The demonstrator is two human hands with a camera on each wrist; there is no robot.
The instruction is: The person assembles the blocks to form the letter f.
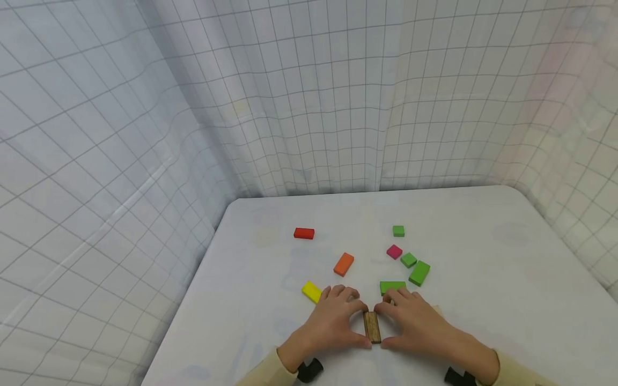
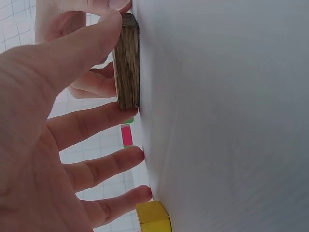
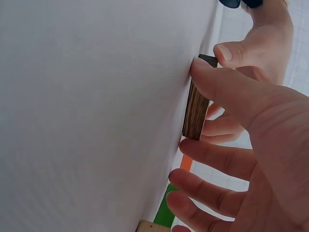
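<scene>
A dark brown wooden block [image 1: 372, 327] lies flat on the white table, its long side running away from me. From its left, my left hand [image 1: 333, 321] pinches it, thumb at the near end and index finger at the far end. My right hand [image 1: 417, 324] does the same from the right, so both thumbs and both index fingertips meet near the block's ends. The left wrist view shows the wood grain of the block [image 2: 127, 65] between thumb and index finger. The other fingers are spread, tips down at the table.
A yellow block [image 1: 311, 291] sits beside the left fingers. Just beyond the right fingers are a green block [image 1: 392, 286] and a partly hidden pale wooden block [image 3: 153, 227]. Farther off lie orange [image 1: 344, 265], red [image 1: 304, 234], magenta [image 1: 394, 252] and several green blocks [image 1: 419, 273]. Checked curtains surround the table.
</scene>
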